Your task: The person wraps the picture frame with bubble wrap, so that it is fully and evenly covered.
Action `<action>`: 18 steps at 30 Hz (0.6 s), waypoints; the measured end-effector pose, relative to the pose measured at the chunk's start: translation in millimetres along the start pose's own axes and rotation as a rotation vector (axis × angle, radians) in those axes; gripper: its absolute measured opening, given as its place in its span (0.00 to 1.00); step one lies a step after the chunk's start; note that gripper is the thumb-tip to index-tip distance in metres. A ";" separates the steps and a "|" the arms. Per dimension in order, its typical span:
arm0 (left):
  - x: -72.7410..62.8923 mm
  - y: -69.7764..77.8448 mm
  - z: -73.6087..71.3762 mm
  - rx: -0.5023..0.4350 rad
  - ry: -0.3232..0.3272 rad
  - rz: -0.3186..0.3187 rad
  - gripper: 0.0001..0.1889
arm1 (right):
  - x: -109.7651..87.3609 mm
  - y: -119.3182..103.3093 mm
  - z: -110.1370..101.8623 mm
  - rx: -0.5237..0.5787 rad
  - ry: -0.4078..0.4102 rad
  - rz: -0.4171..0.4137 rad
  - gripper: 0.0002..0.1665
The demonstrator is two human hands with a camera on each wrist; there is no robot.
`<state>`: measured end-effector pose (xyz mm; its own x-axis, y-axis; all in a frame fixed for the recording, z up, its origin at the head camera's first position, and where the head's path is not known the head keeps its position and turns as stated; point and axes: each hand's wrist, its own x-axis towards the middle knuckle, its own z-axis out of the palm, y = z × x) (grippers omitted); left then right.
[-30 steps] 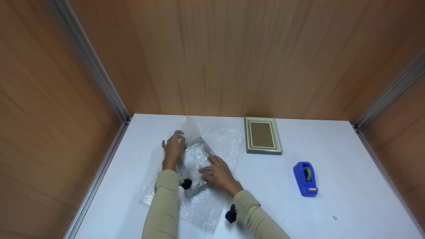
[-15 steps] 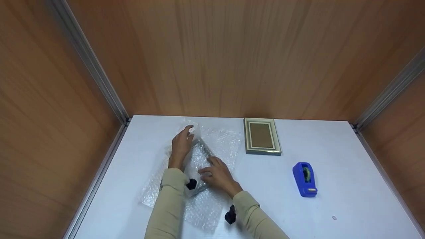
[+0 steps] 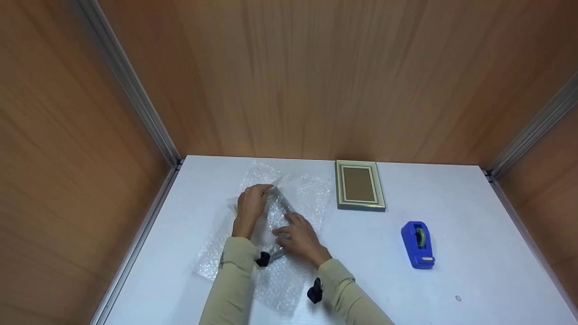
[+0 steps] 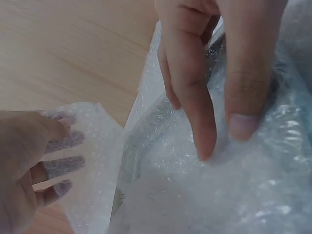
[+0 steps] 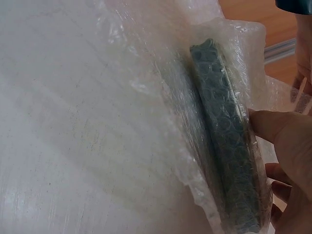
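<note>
A sheet of bubble wrap (image 3: 280,289) lies on the white table, partly folded over a flat picture frame (image 3: 283,201). The frame's dark greenish side (image 5: 222,126) shows through the plastic in the right wrist view. At the frame's far left corner, my left hand (image 3: 252,205) holds a flap of the wrap; in the left wrist view, the thumb is in front of the flap and the fingers (image 4: 66,168) show through from behind. My right hand (image 3: 298,234) rests on the covered frame with its fingers spread, pressing the wrap down near the right edge.
Another picture frame (image 3: 360,186), with a pale border and brown centre, lies at the back of the table. A blue tape dispenser (image 3: 417,245) stands to the right. Close by is a small ring-shaped bit (image 3: 458,298). Wooden panels (image 3: 289,81) enclose the back and sides.
My left hand went up along the far flap, then came back down and to the right. The flap that stood upright is now lower over the frame's corner. My right hand stayed in place.
</note>
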<state>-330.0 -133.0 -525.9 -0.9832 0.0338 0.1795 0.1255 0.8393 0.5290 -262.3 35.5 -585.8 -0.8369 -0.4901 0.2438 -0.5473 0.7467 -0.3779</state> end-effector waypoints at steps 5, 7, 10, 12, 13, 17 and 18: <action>-10.8 -2.5 4.6 0.064 0.034 0.058 0.12 | 1.0 0.4 -2.8 0.015 -0.027 0.019 0.15; -16.1 -3.2 8.0 0.076 0.062 0.090 0.12 | 1.1 0.5 -3.9 0.024 -0.044 0.040 0.15; -24.7 -4.2 14.3 0.077 0.099 0.124 0.12 | 0.9 0.1 -3.9 0.041 -0.067 0.066 0.15; -30.4 -5.3 18.3 0.081 0.121 0.143 0.12 | 0.7 -0.3 -3.2 0.048 -0.081 0.079 0.15; -33.2 -5.8 20.3 0.085 0.123 0.144 0.12 | 0.6 -0.8 -3.1 0.046 -0.083 0.078 0.16; -42.2 -9.2 26.0 0.107 0.100 0.128 0.13 | 0.5 -1.4 -1.7 0.028 -0.058 0.042 0.15; -43.8 -10.3 27.1 0.112 0.084 0.116 0.14 | 0.7 -1.7 -1.7 0.019 -0.048 0.031 0.15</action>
<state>-291.8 -128.4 -561.7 -0.9478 0.0927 0.3051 0.2175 0.8877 0.4059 -262.0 34.7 -583.4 -0.8523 -0.4879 0.1886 -0.5203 0.7537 -0.4015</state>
